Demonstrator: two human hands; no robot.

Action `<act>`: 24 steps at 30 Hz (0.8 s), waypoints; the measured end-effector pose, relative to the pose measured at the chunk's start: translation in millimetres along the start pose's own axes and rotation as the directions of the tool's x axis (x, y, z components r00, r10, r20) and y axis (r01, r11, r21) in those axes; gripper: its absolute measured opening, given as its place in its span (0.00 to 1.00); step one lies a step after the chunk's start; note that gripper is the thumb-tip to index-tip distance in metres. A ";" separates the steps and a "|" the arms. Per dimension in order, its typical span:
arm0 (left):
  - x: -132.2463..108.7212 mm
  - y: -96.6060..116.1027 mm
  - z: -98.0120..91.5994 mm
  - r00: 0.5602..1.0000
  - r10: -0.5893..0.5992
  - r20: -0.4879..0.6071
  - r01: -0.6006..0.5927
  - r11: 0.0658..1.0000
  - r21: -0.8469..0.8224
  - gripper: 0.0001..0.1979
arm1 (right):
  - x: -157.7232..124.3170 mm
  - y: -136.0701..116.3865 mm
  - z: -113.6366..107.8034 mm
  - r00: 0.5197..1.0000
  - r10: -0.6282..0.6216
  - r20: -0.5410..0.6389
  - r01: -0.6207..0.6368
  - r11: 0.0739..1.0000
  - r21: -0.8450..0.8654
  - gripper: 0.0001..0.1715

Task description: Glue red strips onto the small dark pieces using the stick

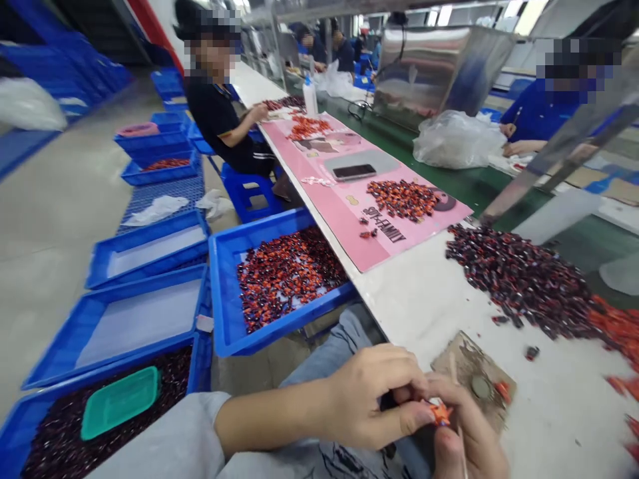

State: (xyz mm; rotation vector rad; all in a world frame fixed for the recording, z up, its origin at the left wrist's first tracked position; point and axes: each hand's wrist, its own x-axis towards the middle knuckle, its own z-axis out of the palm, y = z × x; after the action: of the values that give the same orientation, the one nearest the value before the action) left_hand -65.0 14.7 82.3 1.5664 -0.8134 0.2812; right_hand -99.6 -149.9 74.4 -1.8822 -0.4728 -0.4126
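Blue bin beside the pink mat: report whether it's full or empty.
Neither, partly filled: the bin holds dark and orange pieces below its rim, white showing between them.

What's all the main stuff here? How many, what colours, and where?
small piece: one, orange, held, bottom
stick: one, pale, beside it
table: one, white, right
board: one, brown, on table
piles: several, orange, dark or mixed, on table and mat
mat: one, pink, mid-table
phone: one, black, on mat
bottle: one, white, far mat
trays: several, blue, left
tub: one, green, lower left
bags: several, whitish, around
metal box: one, silver, back
co-workers: several, dark or blue clothes, back
left hand: one, bare, lower middle
right hand: one, bare, beside it
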 end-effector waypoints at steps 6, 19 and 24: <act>1.3 5.6 -1.1 0.984 0.175 0.033 -0.178 0.970 0.165 0.10 | 2.6 -14.3 1.1 0.994 -0.074 0.086 0.066 0.993 0.094 0.18; 4.7 16.7 -4.9 0.956 0.271 0.115 -0.293 0.904 0.310 0.06 | 1.0 -18.1 3.4 0.976 -0.207 0.065 0.208 0.978 -0.009 0.18; 2.2 18.8 -7.5 0.957 0.271 0.106 -0.291 0.905 0.311 0.07 | 1.5 -16.5 3.5 0.967 -0.219 0.128 0.225 0.974 -0.033 0.21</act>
State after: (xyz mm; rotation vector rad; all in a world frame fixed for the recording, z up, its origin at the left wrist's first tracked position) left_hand -73.4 21.8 99.5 1.7677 -1.0854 0.6057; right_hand -106.4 -141.0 87.2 -1.9145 -0.7682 -0.4591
